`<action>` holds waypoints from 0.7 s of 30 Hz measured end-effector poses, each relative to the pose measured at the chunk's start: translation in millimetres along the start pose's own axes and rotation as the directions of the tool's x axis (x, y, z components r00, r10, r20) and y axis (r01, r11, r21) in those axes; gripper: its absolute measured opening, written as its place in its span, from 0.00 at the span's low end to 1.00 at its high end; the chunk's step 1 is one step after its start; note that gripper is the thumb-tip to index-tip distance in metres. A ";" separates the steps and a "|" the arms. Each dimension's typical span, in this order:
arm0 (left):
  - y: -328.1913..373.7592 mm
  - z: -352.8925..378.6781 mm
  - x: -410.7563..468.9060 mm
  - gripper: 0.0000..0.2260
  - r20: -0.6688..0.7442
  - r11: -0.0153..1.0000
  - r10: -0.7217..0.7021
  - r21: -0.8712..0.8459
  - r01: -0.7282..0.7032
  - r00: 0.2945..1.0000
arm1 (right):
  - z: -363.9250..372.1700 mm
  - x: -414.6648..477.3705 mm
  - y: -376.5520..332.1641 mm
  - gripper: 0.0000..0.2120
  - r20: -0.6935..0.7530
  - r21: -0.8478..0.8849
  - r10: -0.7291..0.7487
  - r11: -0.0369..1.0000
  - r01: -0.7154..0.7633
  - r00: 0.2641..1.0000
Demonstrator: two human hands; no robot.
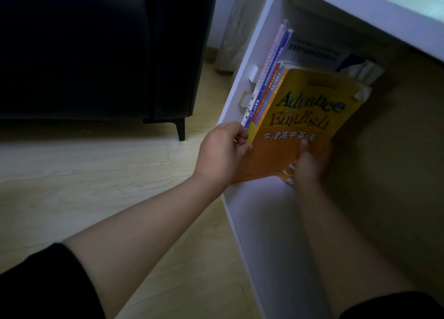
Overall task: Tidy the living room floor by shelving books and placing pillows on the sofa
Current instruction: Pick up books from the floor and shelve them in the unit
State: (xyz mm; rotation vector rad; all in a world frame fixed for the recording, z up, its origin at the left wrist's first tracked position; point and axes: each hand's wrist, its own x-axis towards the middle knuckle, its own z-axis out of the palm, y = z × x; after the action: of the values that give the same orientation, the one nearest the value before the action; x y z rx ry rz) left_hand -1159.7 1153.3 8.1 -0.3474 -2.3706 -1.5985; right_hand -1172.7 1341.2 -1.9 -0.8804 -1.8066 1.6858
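Clamping left hand (223,151) and right hand (311,166) on the orange book (305,116), we press it flush against the left row (270,78).

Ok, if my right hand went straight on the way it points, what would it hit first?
Probably the white-paged book leaning deeper in the shelf, since your right hand points inward along the orange book it grips; depth is hard to judge.

Books (271,83) upright in shelf (254,213), front book (305,116) leaning; sofa (96,49) left of shelf.
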 end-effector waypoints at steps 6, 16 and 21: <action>-1.0 -0.7 -0.5 0.08 0.006 1.000 -0.023 0.011 0.023 1.000 | 6.4 5.7 1.0 0.36 0.028 -0.116 0.054 0.992 -0.050 0.998; 0.4 -7.7 -3.8 0.09 0.023 0.995 -0.017 0.097 0.015 1.000 | 13.4 -21.9 26.8 0.28 -0.109 -0.177 -0.234 0.961 0.213 0.966; 3.5 -9.6 -8.7 0.09 0.042 0.989 -0.003 0.149 -0.004 0.999 | 9.3 -48.2 39.0 0.27 -0.183 -0.183 -0.110 0.980 0.076 0.977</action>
State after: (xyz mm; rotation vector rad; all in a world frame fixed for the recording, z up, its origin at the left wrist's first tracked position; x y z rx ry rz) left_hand -1149.5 1145.2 11.6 -0.3540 -2.5031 -1.4155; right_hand -1143.5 1299.6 -38.5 -0.9796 -1.8526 1.3503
